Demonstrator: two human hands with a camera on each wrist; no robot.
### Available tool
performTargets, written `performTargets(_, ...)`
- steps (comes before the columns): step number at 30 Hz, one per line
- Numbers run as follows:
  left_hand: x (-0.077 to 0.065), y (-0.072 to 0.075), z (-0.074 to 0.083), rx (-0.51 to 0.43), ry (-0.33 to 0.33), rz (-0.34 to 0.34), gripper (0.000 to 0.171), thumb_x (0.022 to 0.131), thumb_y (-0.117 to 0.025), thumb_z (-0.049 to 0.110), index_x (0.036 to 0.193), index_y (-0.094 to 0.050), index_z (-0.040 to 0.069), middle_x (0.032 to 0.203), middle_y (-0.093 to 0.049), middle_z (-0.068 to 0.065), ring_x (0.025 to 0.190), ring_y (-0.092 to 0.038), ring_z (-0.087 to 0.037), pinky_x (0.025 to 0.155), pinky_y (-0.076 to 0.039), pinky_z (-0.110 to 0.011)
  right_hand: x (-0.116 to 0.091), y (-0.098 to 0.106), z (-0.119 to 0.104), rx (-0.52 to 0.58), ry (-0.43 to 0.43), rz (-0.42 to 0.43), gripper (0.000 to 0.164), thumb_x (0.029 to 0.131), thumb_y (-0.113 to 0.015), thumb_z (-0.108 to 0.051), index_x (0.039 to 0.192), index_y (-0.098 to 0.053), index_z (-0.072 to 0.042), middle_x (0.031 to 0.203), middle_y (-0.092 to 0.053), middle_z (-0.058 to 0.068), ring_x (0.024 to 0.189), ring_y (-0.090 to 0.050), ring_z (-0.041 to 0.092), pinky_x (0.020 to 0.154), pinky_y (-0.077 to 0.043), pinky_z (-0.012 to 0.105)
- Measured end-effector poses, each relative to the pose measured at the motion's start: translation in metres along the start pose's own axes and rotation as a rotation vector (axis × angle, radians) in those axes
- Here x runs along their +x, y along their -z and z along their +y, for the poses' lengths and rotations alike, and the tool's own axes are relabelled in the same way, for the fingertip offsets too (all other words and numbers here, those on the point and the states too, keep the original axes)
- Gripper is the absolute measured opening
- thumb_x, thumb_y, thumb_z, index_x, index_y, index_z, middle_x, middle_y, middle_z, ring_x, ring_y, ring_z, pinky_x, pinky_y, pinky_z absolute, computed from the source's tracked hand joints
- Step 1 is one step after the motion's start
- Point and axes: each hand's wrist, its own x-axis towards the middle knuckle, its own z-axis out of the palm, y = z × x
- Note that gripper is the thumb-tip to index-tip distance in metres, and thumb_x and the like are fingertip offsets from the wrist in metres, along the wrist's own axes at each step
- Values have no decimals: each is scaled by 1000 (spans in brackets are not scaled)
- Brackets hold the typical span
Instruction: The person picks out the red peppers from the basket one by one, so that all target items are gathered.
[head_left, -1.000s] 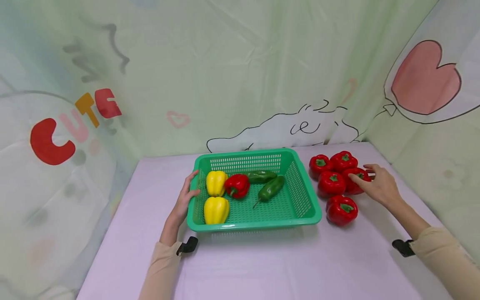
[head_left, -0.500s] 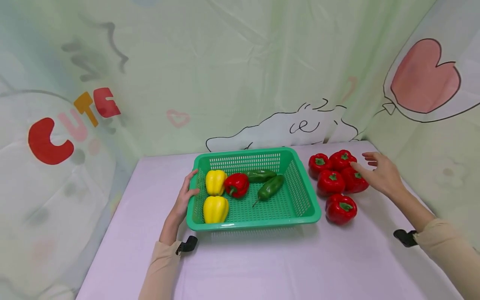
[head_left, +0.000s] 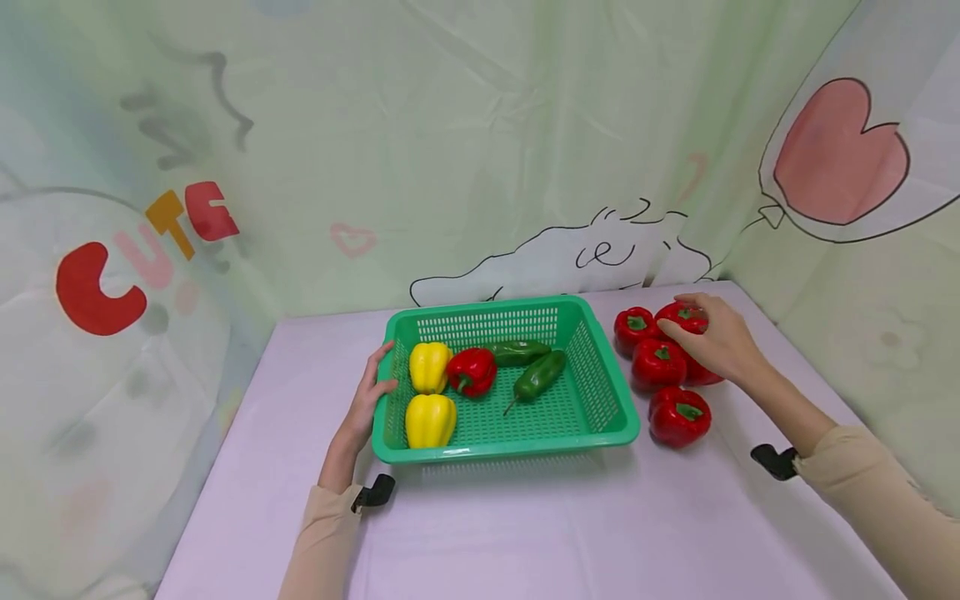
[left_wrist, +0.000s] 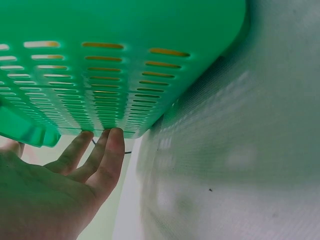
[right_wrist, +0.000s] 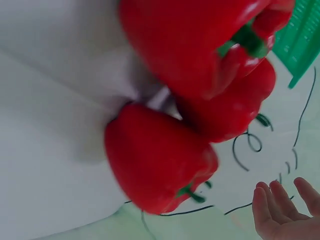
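My left hand [head_left: 365, 400] holds the left rim of a green plastic basket [head_left: 517, 452], thumb over the edge; in the left wrist view its fingers [left_wrist: 107, 160] lie against the slotted outer wall. Inside the basket are two yellow bell peppers [head_left: 431, 421], a red bell pepper [head_left: 472, 372] and two long green peppers [head_left: 540, 377]. My right hand [head_left: 718, 337] hovers with spread fingers over the rearmost red bell pepper [head_left: 681, 317] of a group beside the basket. The right wrist view shows the hand [right_wrist: 285, 215] apart from the peppers.
More red bell peppers cluster right of the basket: one at the back left [head_left: 635, 330], one in the middle [head_left: 658, 364], one in front [head_left: 679, 417], and one partly hidden under the right hand. A pale purple cloth [head_left: 495, 533] covers the table; a printed curtain [head_left: 480, 150] stands behind.
My right hand has lifted off the right-hand red bell pepper and moved left and back, over the rearmost one. The left hand and the basket stay where they were.
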Motion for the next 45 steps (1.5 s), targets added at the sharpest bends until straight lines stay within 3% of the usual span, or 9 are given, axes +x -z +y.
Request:
performTargets(11,0,0,1,-21,1,-4,66,96,-41,12,157,-16,21,162,-12,-14,140,-28,-40,107,-31,-58,8,-29,-42,47,95,-89,61,95,-63,-30,143,-43,2,140,-45,27,122,-47,47,91,-44,65)
performTargets(26,1,0,1,-20,-9,0,66,96,-42,11,157,-17,20,163,-11,-13,141,-27,-39,108,-29,-58,24,-65,-84,127,227,-188,56,92,-66,-19,138,-47,7,137,-49,27,120,-51,44,95,-45,58)
performTargets(38,1,1,-1,-15,-9,-4,67,95,-42,11,157,-18,21,162,-12,-13,141,-28,-39,107,-30,-58,32,-92,-118,51,330,-255,56,89,-70,-21,136,-52,3,134,-52,23,115,-55,38,92,-48,52)
performTargets(45,1,1,1,-20,-11,-8,67,96,-42,11,157,-17,19,162,-13,-13,140,-29,-38,107,-31,-55,34,-96,-122,9,341,-313,57,88,-72,-21,137,-52,1,134,-52,23,112,-55,36,89,-50,51)
